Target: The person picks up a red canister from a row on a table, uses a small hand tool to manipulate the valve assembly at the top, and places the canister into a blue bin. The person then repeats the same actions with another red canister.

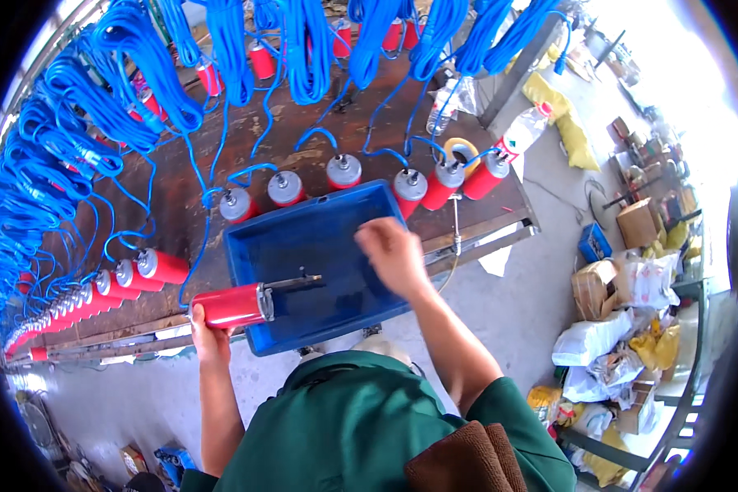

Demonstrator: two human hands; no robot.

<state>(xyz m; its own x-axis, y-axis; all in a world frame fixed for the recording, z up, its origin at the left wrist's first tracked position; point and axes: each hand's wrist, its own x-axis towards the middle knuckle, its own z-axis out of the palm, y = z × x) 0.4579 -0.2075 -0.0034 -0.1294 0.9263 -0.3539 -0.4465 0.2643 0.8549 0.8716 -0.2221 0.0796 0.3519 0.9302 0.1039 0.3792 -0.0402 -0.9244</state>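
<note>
My left hand point(211, 334) is wrapped round the end of a red cylinder point(234, 307) with metal end caps. A thin metal shaft point(297, 281) sticks out of its right end, over the blue plastic tray point(303, 338). The cylinder lies almost level above the tray's left edge. Above the tray's right half is my right hand point(392, 256), apart from the cylinder. Motion smears its fingers, so I cannot tell whether they hold anything. Beyond the tray stand several red cylinders with grey caps point(343, 171), blue cables running from their tops.
Coiled blue cables point(305, 57) hang along the far and left sides of the dark workbench point(197, 156). More capped red cylinders point(162, 266) line its left front edge. A tape roll point(461, 151) and a plastic bottle point(526, 131) are at the right; bags and boxes point(596, 287) lie beyond.
</note>
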